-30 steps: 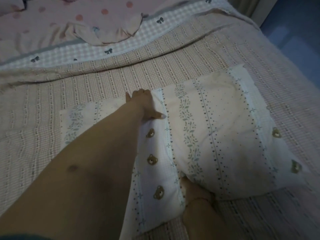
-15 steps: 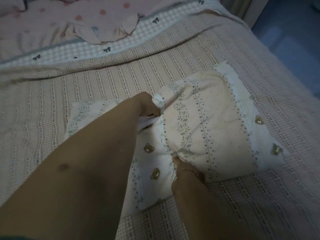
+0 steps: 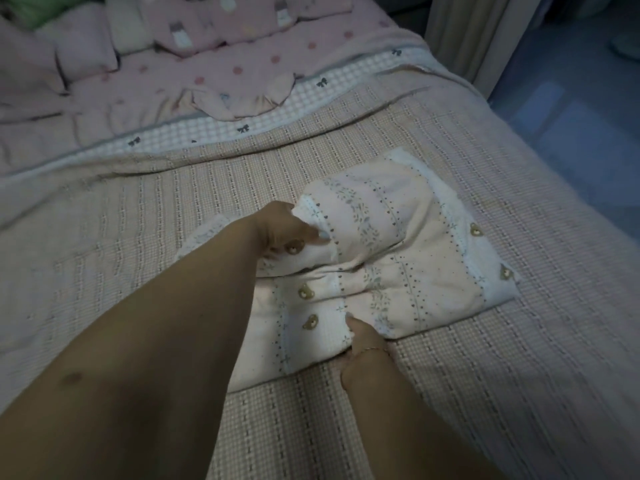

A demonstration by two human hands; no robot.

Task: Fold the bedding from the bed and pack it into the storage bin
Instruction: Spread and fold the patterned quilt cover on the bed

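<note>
Two hands on the bear-print pillowcase [image 3: 398,271], mid-bed on the beige woven cover [image 3: 173,209]; left hand [image 3: 280,233] grips its raised far edge; right hand [image 3: 363,337] pinches the near edge, fingers half hidden; pink dotted quilt [image 3: 242,67] bunched beyond; dim light.

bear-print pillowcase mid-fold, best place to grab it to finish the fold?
Probably the left fold edge of the pillowcase, coming from the left side. The left hand already grips its far corner and the right hand pinches the near edge; there the cloth bunches thick, while the right side lies flat.
</note>
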